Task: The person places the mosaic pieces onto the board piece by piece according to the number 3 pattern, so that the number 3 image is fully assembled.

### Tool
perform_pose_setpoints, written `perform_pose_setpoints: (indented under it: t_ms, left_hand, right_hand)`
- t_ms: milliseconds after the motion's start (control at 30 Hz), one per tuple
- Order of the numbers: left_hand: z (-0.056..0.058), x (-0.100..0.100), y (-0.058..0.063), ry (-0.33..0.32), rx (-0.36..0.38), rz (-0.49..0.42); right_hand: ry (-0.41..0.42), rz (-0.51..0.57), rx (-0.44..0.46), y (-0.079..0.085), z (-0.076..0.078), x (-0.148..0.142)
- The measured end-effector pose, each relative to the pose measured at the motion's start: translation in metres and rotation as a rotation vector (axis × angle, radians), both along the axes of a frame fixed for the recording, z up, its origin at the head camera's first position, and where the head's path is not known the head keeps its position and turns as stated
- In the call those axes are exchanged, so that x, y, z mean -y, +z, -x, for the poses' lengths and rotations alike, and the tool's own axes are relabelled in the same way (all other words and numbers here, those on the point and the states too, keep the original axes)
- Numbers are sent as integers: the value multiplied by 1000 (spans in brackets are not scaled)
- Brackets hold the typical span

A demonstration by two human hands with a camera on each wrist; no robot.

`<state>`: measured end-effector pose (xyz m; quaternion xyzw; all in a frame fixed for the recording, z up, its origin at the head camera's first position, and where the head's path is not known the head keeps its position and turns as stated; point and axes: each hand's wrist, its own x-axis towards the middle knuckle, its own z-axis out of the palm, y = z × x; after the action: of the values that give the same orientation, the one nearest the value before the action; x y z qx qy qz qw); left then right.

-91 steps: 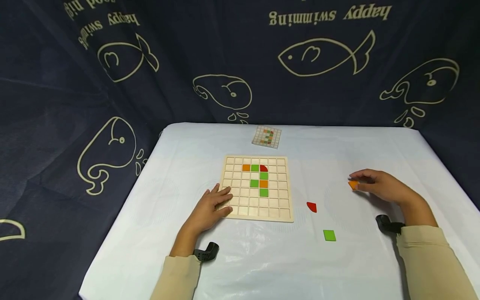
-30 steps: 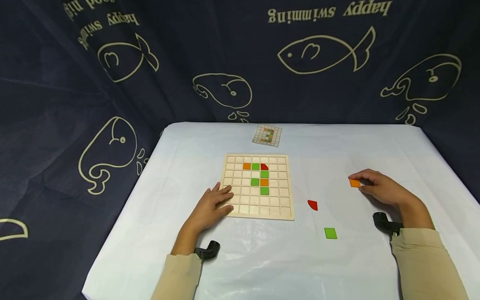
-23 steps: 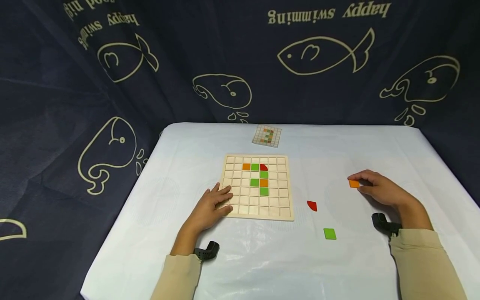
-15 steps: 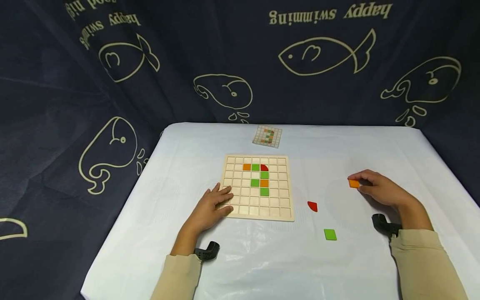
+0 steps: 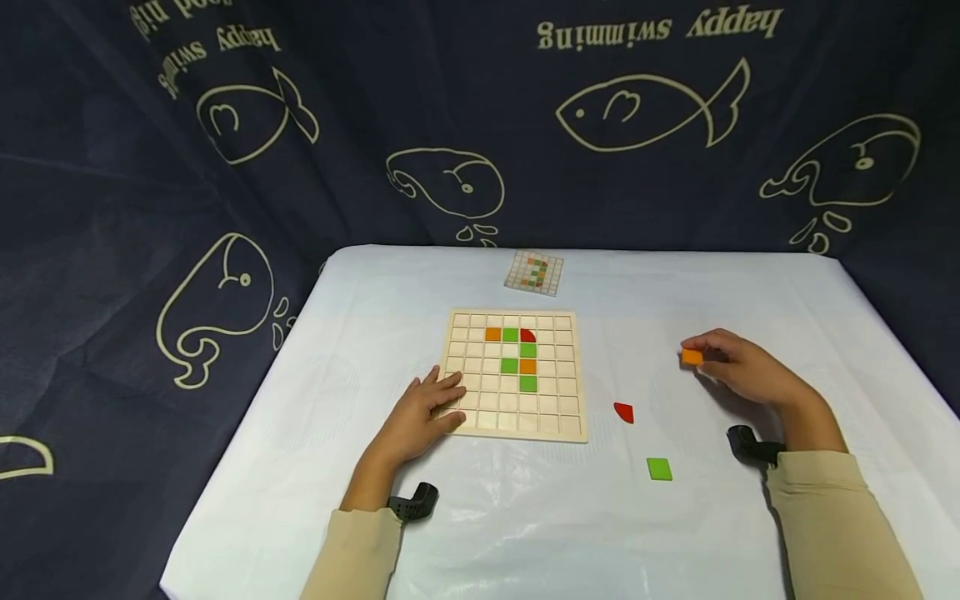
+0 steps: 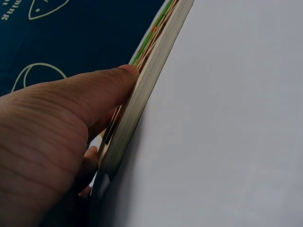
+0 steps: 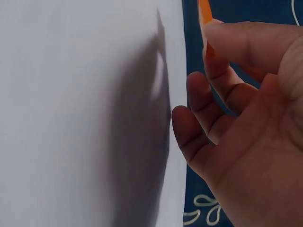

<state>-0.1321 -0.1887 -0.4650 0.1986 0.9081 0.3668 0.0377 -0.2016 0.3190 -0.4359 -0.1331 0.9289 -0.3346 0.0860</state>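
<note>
My right hand (image 5: 738,367) pinches an orange square tile (image 5: 692,357) between thumb and fingers, right of the board. In the right wrist view the orange tile (image 7: 205,14) shows edge-on at the thumb, raised off the white surface. My left hand (image 5: 415,419) rests with spread fingers on the lower left edge of the wooden grid board (image 5: 480,423); the left wrist view shows the thumb on its rim. Green, orange and red tiles sit in several of the board's cells. A red quarter-round tile (image 5: 624,412) and a green square tile (image 5: 659,469) lie on the table between board and right hand.
Behind the board lies a small card (image 5: 534,272) printed with a grid and coloured squares. The table has a white cover (image 5: 525,525). A dark curtain (image 5: 450,83) with fish and whale drawings hangs behind and to the left.
My right hand has picked the orange tile off the table and moved slightly left and away from me with it. The left hand stays on the board, and the other tiles have not moved.
</note>
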Motion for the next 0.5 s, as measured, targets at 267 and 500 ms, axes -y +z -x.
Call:
perform_pose_setpoints:
  t_ms: [267, 500]
  left_hand:
    - [0, 1, 1, 0, 2, -9]
    - [0, 0, -1, -6, -9, -3]
  right_hand:
    - [34, 61, -18, 11, 8, 35]
    - [41, 121, 6, 16, 13, 69]
